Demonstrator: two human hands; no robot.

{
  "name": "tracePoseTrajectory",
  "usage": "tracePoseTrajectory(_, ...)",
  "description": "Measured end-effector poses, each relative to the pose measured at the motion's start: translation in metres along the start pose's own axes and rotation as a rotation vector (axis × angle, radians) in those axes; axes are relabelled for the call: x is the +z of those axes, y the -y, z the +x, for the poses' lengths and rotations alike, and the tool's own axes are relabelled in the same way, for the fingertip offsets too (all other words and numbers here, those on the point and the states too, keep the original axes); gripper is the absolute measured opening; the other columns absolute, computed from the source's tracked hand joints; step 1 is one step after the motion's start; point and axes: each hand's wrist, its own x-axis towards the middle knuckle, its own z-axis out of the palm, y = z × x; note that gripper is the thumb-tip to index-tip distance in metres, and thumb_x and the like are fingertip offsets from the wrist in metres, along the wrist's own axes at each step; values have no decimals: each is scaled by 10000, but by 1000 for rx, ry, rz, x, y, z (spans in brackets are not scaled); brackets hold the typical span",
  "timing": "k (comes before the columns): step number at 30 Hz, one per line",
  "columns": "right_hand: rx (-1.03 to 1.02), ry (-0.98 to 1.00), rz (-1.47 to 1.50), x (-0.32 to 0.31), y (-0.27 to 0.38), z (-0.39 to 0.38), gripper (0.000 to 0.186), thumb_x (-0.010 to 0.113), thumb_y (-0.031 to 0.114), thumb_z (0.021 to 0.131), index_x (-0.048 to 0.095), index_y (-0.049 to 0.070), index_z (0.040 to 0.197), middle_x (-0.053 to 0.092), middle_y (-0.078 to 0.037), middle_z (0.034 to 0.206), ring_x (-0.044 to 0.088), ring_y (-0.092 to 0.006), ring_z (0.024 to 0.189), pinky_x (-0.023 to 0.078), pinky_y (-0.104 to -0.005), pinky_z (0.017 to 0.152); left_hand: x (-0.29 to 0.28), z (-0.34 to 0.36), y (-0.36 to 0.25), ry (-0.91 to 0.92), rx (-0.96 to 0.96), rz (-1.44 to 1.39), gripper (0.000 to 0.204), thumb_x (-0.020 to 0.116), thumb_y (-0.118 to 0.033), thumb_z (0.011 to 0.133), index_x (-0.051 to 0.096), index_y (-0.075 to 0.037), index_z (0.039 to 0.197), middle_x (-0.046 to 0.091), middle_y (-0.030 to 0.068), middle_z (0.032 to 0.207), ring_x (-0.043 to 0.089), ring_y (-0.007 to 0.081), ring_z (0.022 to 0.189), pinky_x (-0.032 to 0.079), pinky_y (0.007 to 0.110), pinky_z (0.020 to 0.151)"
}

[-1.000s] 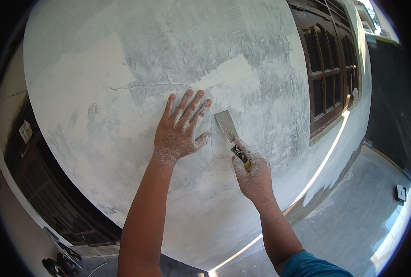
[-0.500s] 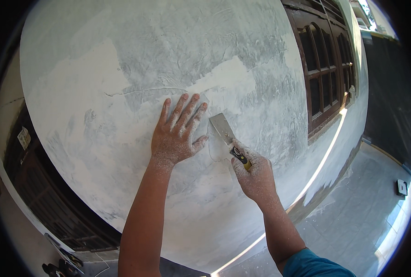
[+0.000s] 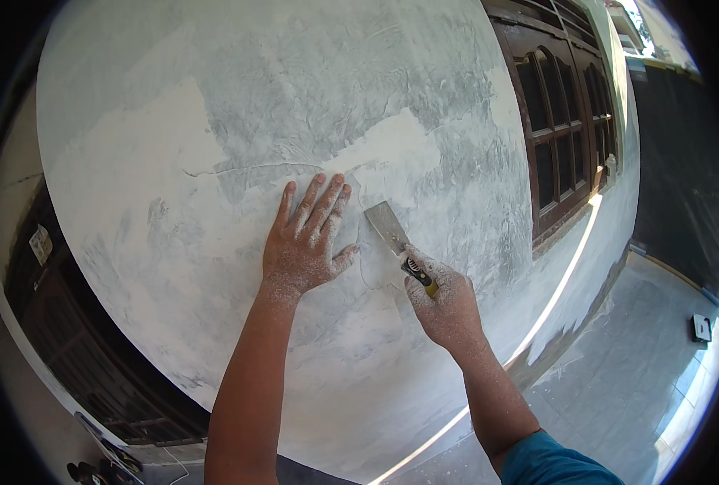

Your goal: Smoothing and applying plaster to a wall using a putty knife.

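Note:
My left hand, dusted with white powder, lies flat on the wall with its fingers stretched upward. The wall is patchy grey and white, with a thin crack running sideways just above the fingertips. To the right, my right hand is wrapped round the black and yellow handle of a putty knife. Its metal blade points up and left against or close to the wall; I cannot tell if it touches. A fine crack line runs down between the left hand and the blade.
A brown wooden window is set in the wall at the upper right. Dark wooden doors or shutters stand at the left. A small black and white object lies on the tiled floor. A dark panel rises at far right.
My left hand has slid slightly down and left on the wall. The putty knife and right hand stay almost in place, and the view has shifted a little.

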Motion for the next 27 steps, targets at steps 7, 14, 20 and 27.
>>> tracePoseTrajectory(7, 39, 42, -77, -3, 8, 6, 402, 623, 91, 880, 620, 22, 1276, 676, -241, 984, 689, -346, 920, 528, -385, 824, -1, 0, 0, -5, -1, 6, 921, 738, -516, 749, 382, -112, 1496, 326, 45, 1577, 259, 228, 1473, 148, 529, 1220)
tracePoseTrajectory(14, -21, 4, -122, -5, 12, 13, 439, 621, 109, 870, 610, 63, 1307, 646, -233, 915, 672, -382, 840, 531, -419, 773, -1, 1, -2, 0, -4, -2, 911, 738, -510, 752, 385, -116, 1494, 331, 46, 1574, 262, 227, 1472, 149, 524, 1222)
tracePoseTrajectory(20, -32, 8, -116, -2, 6, 10, 442, 615, 120, 882, 603, 95, 1323, 644, -218, 940, 670, -381, 845, 536, -431, 765, -1, 2, -1, -9, -4, 5, 917, 747, -492, 735, 392, -115, 1491, 345, 50, 1569, 275, 235, 1468, 166, 526, 1216)
tracePoseTrajectory(27, 19, 60, -83, -2, -1, 3, 428, 612, 121, 889, 607, 100, 1316, 642, -219, 937, 666, -390, 850, 536, -438, 775, -4, 3, -3, 8, -16, 21, 924, 753, -493, 725, 396, -115, 1489, 346, 55, 1568, 275, 239, 1468, 169, 531, 1212)
